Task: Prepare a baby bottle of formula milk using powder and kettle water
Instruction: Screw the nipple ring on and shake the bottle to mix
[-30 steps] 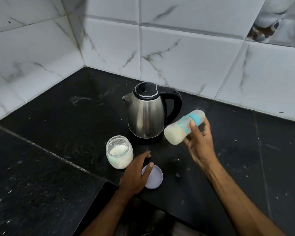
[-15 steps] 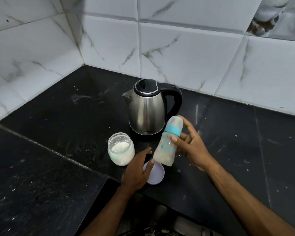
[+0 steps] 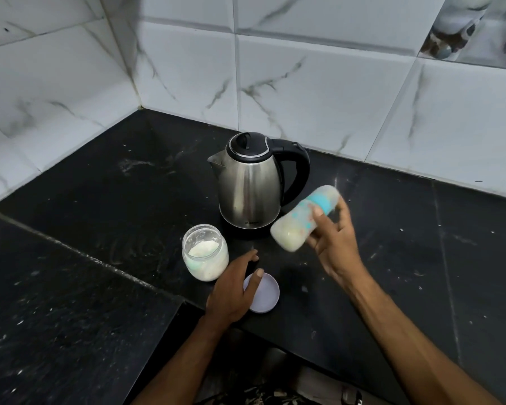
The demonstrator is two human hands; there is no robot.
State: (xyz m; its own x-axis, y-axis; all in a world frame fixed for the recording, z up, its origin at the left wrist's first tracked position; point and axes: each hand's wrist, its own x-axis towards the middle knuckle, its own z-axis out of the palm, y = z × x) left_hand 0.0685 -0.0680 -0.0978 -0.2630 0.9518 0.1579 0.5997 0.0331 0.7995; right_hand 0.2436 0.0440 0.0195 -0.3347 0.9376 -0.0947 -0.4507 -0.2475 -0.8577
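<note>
We count one kettle (image 3: 250,185), one baby bottle (image 3: 301,220), one open jar (image 3: 205,252) with white powder inside, one round pale lid (image 3: 265,293), and two bare hands.

The right hand (image 3: 338,244) holds the bottle in the air, fingers wrapped around its middle and thumb pressed on the near side. The bottle lies tilted almost on its side, its milky base pointing toward the jar and its blue collar and cap end pointing up and away to the right. It is blurred. It hangs just in front of the kettle's base and handle, above the counter (image 3: 100,200), touching neither.

The left hand (image 3: 234,290) rests on the counter with its fingers loosely curled, holding nothing; its thumb lies over the edge of the lid, and the jar stands just beside its fingertips.

The counter is black polished stone, flecked with white specks and smears, running into a corner. The walls (image 3: 319,97) behind are large white tiles with grey marble veins. The kettle is steel with a black lid and handle, its spout facing left.
</note>
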